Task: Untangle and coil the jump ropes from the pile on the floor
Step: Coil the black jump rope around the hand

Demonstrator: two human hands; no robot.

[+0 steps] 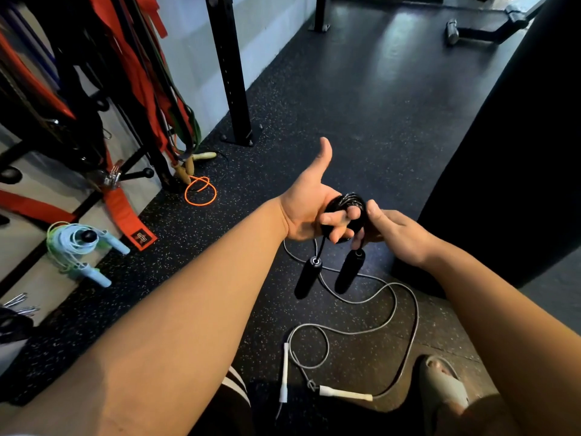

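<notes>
My left hand [306, 212] holds a coiled black jump rope [347, 204], fingers curled through the loops and thumb pointing up. The rope's two black handles [327, 273] dangle below the coil. My right hand [397, 231] pinches the coil and the cord just above the right handle. A grey rope with white handles [345, 395] lies loose and uncoiled on the speckled black floor below my hands. A coiled light-blue rope [78, 250] lies at the left, and an orange rope with wooden handles [201, 190] lies by the rack.
Red and green bands hang on a rack [125, 89] at the left. A black upright post [232, 89] is bolted to the floor. A dark punching bag [518, 152] fills the right. My sandalled foot [446, 385] is at the lower right.
</notes>
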